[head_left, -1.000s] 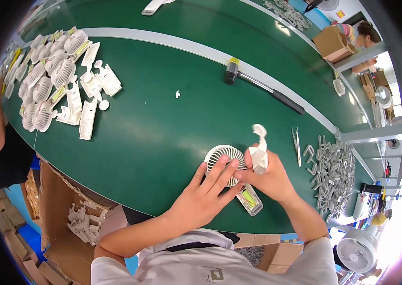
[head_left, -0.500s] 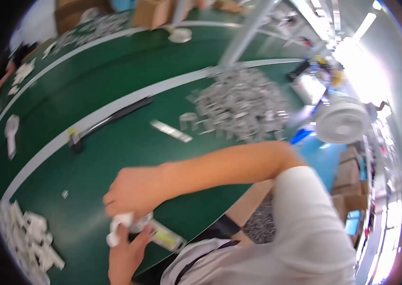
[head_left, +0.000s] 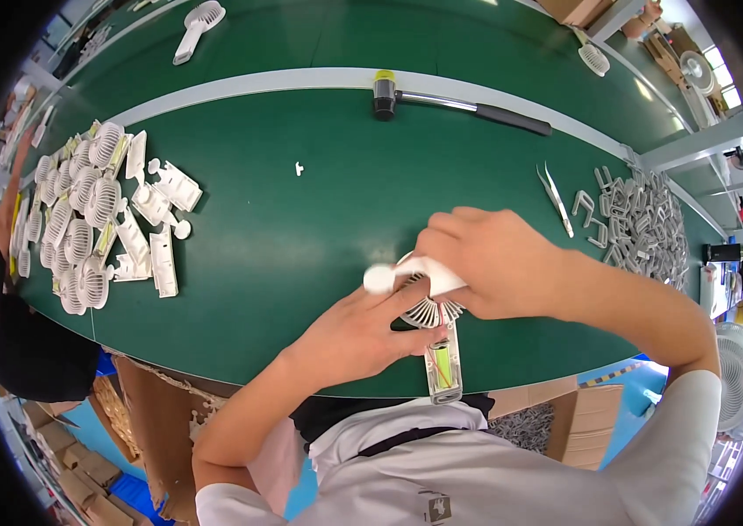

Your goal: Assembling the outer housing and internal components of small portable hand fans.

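Note:
A white handheld fan (head_left: 442, 377) lies below my hands near the table's front edge, its handle pointing toward me. The handle is uncovered and shows a yellow-green cell and thin red wires. My left hand (head_left: 350, 340) has its thumb and fingers closed on the fan around the base of its round ribbed head. From the right, my right hand (head_left: 499, 263) reaches over and grips a white plastic fan part (head_left: 380, 279) with a round disc at one end, held over the ribbed head. My right fingertips are partly hidden behind the hand.
Several white fans (head_left: 82, 219) and loose covers (head_left: 163, 259) are heaped at left. A mallet (head_left: 437, 101) lies along the far rail, and tweezers (head_left: 556, 200) at right beside a pile of grey clips (head_left: 648, 223). A co-worker's arm (head_left: 10, 210) shows at far left.
My view has swung, bringing the fan pile and covers fully into sight, and is sharper. Both hands stay together at the fan, with the white part now seen over its head.

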The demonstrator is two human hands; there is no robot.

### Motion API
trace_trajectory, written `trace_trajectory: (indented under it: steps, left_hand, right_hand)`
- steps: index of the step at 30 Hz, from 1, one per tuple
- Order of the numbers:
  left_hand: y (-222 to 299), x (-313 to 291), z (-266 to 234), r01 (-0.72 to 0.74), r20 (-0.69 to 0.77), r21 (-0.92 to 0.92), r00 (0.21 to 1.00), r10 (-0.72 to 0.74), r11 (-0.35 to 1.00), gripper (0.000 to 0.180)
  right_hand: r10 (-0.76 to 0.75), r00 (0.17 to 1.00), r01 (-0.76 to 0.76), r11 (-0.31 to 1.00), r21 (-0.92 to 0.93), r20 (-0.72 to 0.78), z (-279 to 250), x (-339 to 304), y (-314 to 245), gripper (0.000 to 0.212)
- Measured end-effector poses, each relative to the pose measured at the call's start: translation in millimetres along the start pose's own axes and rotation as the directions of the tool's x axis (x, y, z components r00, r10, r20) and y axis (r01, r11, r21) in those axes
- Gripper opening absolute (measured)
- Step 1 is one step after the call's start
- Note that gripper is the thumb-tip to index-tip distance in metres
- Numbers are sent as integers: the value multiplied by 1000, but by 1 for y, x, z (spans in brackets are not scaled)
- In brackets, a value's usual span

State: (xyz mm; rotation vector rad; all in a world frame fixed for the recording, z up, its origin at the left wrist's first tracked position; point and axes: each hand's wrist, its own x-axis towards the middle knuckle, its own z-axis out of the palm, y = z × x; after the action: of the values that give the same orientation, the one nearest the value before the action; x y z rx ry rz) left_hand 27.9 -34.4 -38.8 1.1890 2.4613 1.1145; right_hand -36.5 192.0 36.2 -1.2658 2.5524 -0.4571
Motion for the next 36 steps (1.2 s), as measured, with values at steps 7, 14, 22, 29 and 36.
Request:
trace_trajectory:
  steps: [7, 14, 22, 29, 36]
  left_hand:
    - [14, -15, 19, -2, -146, 413, 987, 68, 911, 41]
    - [25, -21, 34, 73, -233, 322, 972, 4, 944, 42]
    - [50, -29, 72, 267, -373, 302, 916, -144, 915, 58]
    - [66, -29, 113, 437, -547, 308, 808, -219, 845, 61]
    - [65, -27, 116, 422, -574, 291, 795, -196, 859, 48]
  right_hand:
    - [422, 899, -437, 863, 255, 115, 5, -4, -4, 52]
    - [463, 880, -470, 881, 57, 103, 4, -1, -33, 49]
    - [460, 886, -463, 886, 38, 60, -7, -9, -41, 50]
    - [424, 905, -420, 902, 102, -22, -8, -61, -71, 57]
    - [315, 920, -357, 918, -171, -232, 49, -72, -81, 53]
